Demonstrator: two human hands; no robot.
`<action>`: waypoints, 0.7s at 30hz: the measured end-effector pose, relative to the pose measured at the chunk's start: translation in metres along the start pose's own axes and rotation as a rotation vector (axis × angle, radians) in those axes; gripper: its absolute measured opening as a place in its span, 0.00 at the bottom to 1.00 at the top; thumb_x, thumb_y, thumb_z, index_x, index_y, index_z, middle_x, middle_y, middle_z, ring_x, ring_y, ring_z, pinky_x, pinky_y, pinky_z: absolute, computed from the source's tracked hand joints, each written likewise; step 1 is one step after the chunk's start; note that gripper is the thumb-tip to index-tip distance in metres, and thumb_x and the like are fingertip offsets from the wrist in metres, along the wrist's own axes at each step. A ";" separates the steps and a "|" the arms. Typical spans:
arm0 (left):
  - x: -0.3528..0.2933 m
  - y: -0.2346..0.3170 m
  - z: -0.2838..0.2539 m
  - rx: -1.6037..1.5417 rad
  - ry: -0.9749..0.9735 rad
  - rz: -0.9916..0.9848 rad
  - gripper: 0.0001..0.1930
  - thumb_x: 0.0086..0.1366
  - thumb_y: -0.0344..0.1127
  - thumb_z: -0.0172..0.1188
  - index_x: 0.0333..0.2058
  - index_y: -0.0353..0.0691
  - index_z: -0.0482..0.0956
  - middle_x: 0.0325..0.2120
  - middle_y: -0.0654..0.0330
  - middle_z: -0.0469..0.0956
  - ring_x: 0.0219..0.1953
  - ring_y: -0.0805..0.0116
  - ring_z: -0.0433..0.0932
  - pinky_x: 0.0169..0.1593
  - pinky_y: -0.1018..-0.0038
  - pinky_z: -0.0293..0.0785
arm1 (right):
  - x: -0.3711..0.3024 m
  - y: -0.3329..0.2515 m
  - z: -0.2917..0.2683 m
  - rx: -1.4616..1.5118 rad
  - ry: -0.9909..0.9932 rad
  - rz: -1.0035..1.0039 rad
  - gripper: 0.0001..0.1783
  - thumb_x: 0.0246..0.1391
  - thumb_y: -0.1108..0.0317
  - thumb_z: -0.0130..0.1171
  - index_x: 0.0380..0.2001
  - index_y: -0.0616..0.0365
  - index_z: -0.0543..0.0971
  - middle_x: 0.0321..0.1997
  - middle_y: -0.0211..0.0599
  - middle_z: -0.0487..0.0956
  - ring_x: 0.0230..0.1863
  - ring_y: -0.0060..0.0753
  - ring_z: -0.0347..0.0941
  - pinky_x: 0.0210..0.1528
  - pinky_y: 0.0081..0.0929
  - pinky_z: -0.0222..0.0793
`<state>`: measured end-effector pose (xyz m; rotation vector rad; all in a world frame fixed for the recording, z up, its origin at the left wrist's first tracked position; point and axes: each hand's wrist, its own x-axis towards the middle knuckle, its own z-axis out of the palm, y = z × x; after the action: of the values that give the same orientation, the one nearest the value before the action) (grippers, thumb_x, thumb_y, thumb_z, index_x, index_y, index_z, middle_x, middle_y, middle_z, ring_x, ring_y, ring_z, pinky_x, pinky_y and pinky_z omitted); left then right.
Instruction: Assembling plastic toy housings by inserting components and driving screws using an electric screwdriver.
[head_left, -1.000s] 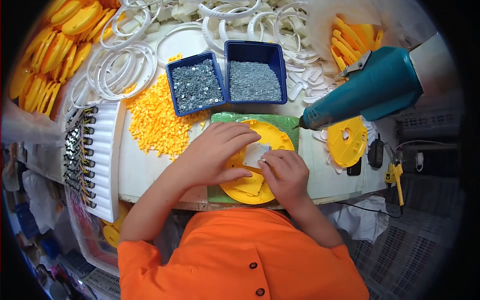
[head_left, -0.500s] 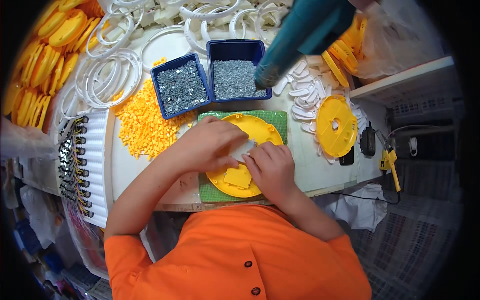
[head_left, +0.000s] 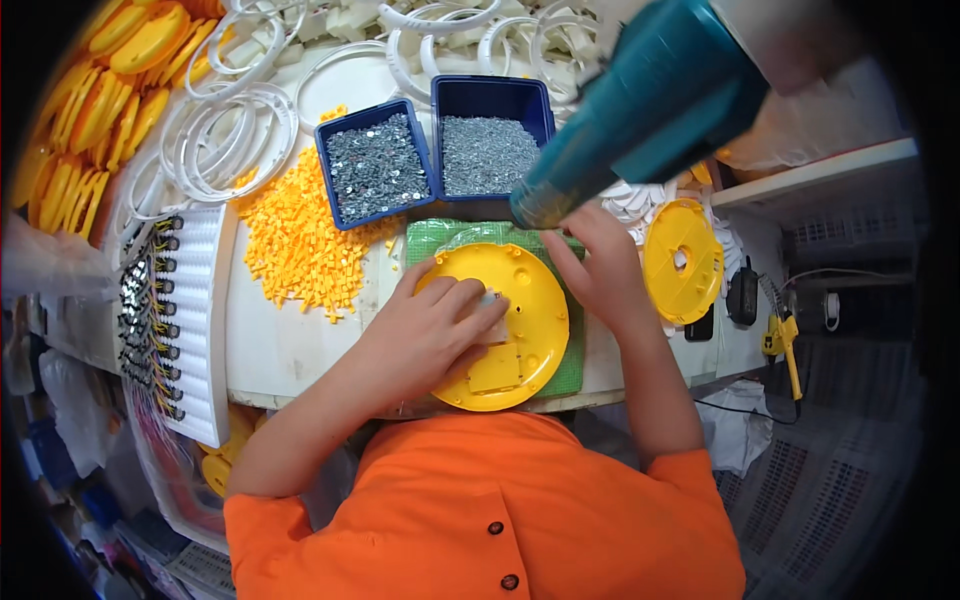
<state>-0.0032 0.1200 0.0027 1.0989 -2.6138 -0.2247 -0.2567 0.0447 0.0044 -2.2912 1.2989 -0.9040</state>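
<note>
A round yellow plastic cover (head_left: 540, 335) lies on a green mat (head_left: 430, 237) in front of me. My left hand (head_left: 435, 325) rests on its left side, fingers bent over a small white piece (head_left: 494, 325) and pressing it to the cover; the fingers hide most of this piece. Below it, a yellow rectangular panel (head_left: 494, 370) sits on the cover. Raised to the right of the cover, my right hand (head_left: 608, 268) has its thumb and forefinger apart at the nose of a teal power screwdriver (head_left: 640, 105). Whether they touch the tool I cannot tell.
Blue bins of small metal parts (head_left: 375, 165) and screws (head_left: 487, 155) stand beyond the mat. Left are yellow bits (head_left: 305, 245), white rings (head_left: 225, 140) and a rack of wired parts (head_left: 200, 330). Another yellow disc (head_left: 683, 262) and a yellow-handled tool (head_left: 786, 350) are at right.
My right hand has left the white piece and risen to the screwdriver's nose. My left hand stays on the piece, its fingers now flatter over it. The screwdriver looks larger and closer.
</note>
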 end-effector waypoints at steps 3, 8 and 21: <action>0.006 -0.010 -0.002 -0.132 -0.091 0.049 0.27 0.62 0.47 0.66 0.60 0.50 0.75 0.48 0.59 0.77 0.53 0.60 0.76 0.67 0.50 0.59 | 0.025 0.034 0.018 -0.153 -0.079 -0.033 0.09 0.56 0.71 0.64 0.40 0.60 0.83 0.36 0.44 0.81 0.42 0.46 0.78 0.48 0.37 0.72; 0.021 -0.017 -0.011 -0.095 -0.193 0.147 0.26 0.62 0.51 0.65 0.55 0.46 0.77 0.41 0.59 0.78 0.46 0.59 0.78 0.59 0.55 0.67 | 0.074 0.036 0.038 -0.326 0.047 -0.303 0.09 0.56 0.66 0.67 0.39 0.57 0.83 0.37 0.40 0.78 0.43 0.46 0.74 0.48 0.39 0.72; 0.057 -0.066 -0.020 -0.214 0.260 -0.020 0.13 0.58 0.36 0.68 0.42 0.42 0.83 0.44 0.55 0.81 0.48 0.53 0.79 0.54 0.61 0.72 | 0.086 0.033 0.029 -0.127 0.073 -0.211 0.06 0.56 0.70 0.64 0.35 0.58 0.80 0.34 0.40 0.78 0.41 0.45 0.75 0.45 0.37 0.71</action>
<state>0.0095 0.0323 0.0168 1.0066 -2.2908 -0.3337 -0.2251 -0.0465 -0.0058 -2.5532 1.1905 -1.0080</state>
